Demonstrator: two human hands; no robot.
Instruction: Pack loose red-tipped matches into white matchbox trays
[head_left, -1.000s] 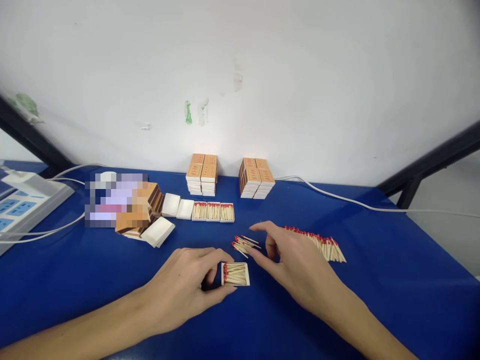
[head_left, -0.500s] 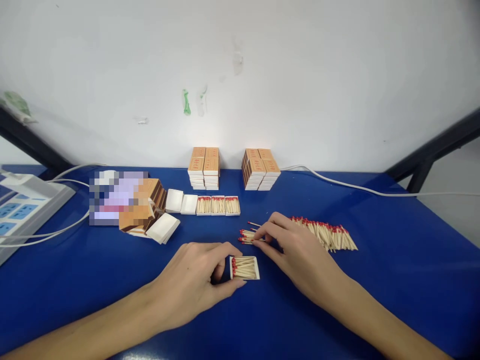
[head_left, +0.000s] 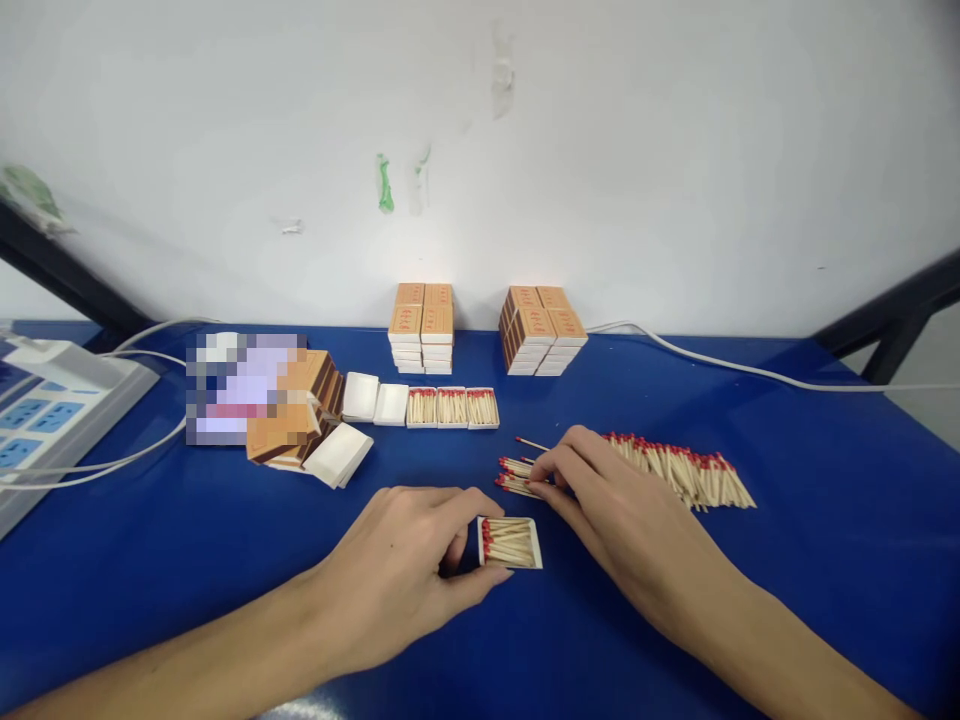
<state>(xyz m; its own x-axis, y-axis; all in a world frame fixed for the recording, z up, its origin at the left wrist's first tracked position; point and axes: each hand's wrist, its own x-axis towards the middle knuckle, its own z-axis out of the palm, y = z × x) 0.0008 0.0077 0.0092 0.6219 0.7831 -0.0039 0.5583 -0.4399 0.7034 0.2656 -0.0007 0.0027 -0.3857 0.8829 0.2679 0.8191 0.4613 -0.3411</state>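
Observation:
My left hand (head_left: 405,575) grips a small white matchbox tray (head_left: 537,548) between thumb and fingers. Red-headed matches (head_left: 510,542) lie inside it, their heads toward the left. Just beyond the tray, my right hand (head_left: 619,515) is closed, thumb and fingertips pinching the ends of a small bunch of matches (head_left: 516,484) on the table. One single match (head_left: 531,443) lies apart behind that bunch. Partly covered by my right hand, a long heap of loose matches (head_left: 694,472) spreads to the right.
Three filled trays (head_left: 452,408) stand in a row beside empty trays (head_left: 391,405). Matchbox sleeves (head_left: 281,438) and more trays (head_left: 339,456) lie at left. Two stacks of closed matchboxes (head_left: 421,330) (head_left: 541,330) are near the wall. A power strip (head_left: 37,430) with cables sits far left.
The whole view has shifted, so things appear slightly farther right. Both hands keep nearly the same grip, the left on the tray and the right on the bunch of matches.

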